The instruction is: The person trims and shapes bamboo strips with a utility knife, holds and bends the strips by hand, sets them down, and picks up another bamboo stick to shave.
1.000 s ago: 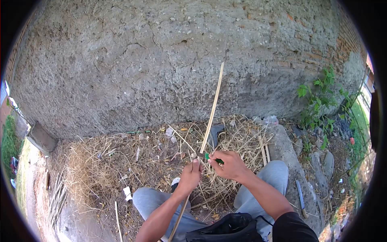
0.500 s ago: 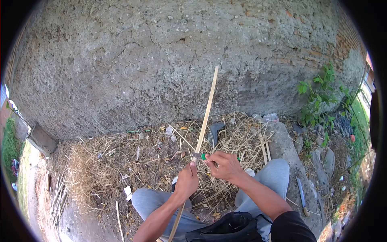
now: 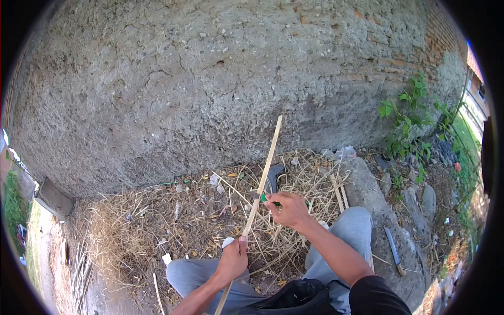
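A long pale bamboo strip (image 3: 270,157) slants up from between the knees toward the wall. My left hand (image 3: 232,261) is closed around its lower part, thumb lying along the strip. Higher up, my right hand (image 3: 290,210) grips a small green-handled tool (image 3: 264,198). Its short dark blade (image 3: 255,195) lies across the strip, touching it. Most of the handle is hidden in the fingers, so I cannot tell the tool's exact kind.
Straw-like shavings (image 3: 126,231) cover the ground. A rough wall (image 3: 210,105) rises in front. On the concrete edge at right lies a long knife (image 3: 394,249). Two short strips (image 3: 339,191) rest on the shavings, and a leafy plant (image 3: 412,118) grows by the wall.
The bamboo strip has slid down toward my body, and my left hand has moved lower with it. The gap between the hands is wider; my right hand stays nearly in place.
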`<state>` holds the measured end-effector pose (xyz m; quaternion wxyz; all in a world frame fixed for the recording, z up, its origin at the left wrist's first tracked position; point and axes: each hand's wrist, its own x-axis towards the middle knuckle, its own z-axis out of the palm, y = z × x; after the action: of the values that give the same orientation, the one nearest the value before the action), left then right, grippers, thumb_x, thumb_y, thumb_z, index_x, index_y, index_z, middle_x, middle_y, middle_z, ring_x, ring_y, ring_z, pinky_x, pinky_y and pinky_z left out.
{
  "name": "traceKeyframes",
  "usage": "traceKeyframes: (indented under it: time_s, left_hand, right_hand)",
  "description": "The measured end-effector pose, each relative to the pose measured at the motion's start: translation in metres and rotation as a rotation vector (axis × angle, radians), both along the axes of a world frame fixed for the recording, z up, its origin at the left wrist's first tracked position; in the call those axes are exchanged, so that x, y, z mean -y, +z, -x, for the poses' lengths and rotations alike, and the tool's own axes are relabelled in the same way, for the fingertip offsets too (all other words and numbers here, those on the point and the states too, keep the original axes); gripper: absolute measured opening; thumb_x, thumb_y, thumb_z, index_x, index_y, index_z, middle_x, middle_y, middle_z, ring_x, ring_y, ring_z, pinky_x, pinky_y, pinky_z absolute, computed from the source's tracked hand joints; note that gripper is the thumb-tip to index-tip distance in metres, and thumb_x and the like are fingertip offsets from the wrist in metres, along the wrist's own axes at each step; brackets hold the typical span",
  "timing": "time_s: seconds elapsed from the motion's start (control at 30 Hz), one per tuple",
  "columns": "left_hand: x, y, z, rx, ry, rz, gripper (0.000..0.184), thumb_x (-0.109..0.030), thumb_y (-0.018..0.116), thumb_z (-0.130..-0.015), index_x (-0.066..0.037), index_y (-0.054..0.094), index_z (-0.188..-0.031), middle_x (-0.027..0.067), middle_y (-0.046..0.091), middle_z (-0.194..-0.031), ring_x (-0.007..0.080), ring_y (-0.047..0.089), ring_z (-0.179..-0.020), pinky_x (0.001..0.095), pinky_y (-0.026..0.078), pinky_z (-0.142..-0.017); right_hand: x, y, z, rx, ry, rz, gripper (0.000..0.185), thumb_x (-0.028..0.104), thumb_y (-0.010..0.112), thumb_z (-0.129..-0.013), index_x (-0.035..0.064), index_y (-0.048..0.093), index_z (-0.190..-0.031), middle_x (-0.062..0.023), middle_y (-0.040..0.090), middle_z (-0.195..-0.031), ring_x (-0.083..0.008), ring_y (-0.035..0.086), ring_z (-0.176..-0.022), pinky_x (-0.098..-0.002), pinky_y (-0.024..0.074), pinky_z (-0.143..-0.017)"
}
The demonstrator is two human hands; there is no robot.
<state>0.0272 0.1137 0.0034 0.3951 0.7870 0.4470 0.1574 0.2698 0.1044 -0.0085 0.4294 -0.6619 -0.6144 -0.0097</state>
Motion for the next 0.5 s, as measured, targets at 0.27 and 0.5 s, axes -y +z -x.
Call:
traceKeyframes:
  time_s: [0.27, 0.5]
  left_hand:
    - [0.040, 0.001, 0.079, -0.059, 0.007, 0.200, 0.042, -0.034, 0.034, -0.105, -0.001, 0.054, -0.089, 0.0111, 0.050, -0.059, 0.0207, 0.051, -0.049, 0.0374, 0.042, -0.050]
    - [0.094, 0.043, 0.146, -0.369, 0.007, 0.097, 0.036, -0.028, 0.040, -0.100, 0.000, 0.056, -0.085, 0.0205, 0.052, -0.063, 0.0380, 0.052, -0.058, 0.0485, 0.041, -0.056]
  right_hand:
    - [-0.012, -0.012, -0.016, -0.134, -0.002, 0.111, 0.014, 0.022, 0.068, -0.083, 0.0104, 0.071, -0.090, -0.0103, 0.072, -0.085, -0.0300, 0.067, -0.069, -0.0420, 0.0525, -0.060]
    - [-0.020, -0.026, -0.064, -0.196, -0.215, 0.214, 0.014, 0.023, 0.067, -0.083, 0.0100, 0.070, -0.086, -0.0090, 0.072, -0.086, -0.0326, 0.067, -0.072, -0.0440, 0.0520, -0.066]
